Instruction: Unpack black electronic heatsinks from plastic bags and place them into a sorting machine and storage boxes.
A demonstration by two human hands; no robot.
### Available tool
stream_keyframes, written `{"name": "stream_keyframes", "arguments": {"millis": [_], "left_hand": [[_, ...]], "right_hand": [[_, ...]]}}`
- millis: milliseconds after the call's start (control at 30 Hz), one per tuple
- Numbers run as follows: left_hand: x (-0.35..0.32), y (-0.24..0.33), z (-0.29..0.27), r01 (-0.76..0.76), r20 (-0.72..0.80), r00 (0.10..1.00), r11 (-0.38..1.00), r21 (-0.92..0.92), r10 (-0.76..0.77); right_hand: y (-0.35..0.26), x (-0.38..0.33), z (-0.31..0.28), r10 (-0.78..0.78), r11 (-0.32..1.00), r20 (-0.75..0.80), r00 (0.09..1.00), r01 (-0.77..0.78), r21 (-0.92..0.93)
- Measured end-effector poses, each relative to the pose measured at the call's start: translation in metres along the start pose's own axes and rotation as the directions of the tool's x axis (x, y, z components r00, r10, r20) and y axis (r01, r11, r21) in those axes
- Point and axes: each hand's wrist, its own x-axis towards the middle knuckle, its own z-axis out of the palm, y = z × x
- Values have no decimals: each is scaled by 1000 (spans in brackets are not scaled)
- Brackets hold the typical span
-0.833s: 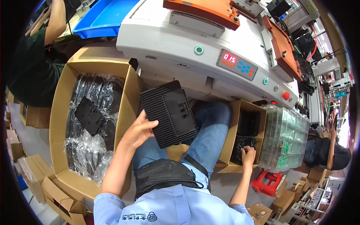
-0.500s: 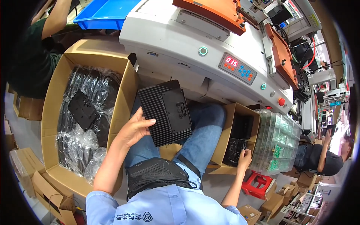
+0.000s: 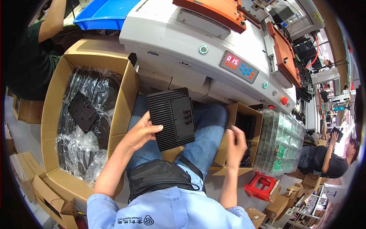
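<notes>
My left hand (image 3: 142, 132) grips the left edge of a black finned metal housing (image 3: 163, 121), thumb on top. The housing is tilted above my lap, with a flat raised panel and several small round ports facing up. To its right, over the edge of a small cardboard box (image 3: 222, 154), my right hand (image 3: 236, 147) is raised with its fingers curled together. A small dark bit shows at the fingertips, too small to name. Dark parts lie inside that box, partly hidden by the hand.
On my left stands a large cardboard box (image 3: 125, 99) with plastic-wrapped black parts and a loose black plate (image 3: 82, 111). Ahead is a white machine (image 3: 160, 36) with orange fixtures (image 3: 213, 13). A clear compartment case (image 3: 284, 145) and red stool (image 3: 261, 186) stand right. Another person (image 3: 32, 65) sits far left.
My right hand has come up out of the small box and moved left toward the housing. The housing, still in my left hand, has shifted slightly right and turned a little.
</notes>
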Motion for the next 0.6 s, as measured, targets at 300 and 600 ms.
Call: {"name": "stream_keyframes", "arguments": {"millis": [300, 600], "left_hand": [[-2, -8, 1, 30, -29, 999, 998, 51, -29], [0, -9, 1, 33, 3, 999, 993, 109, -33]], "right_hand": [[-34, -12, 90, -483, 855, 95, 870, 492, -164], [-28, -9, 88, -154, 963, 167, 974, 110, 245]]}}
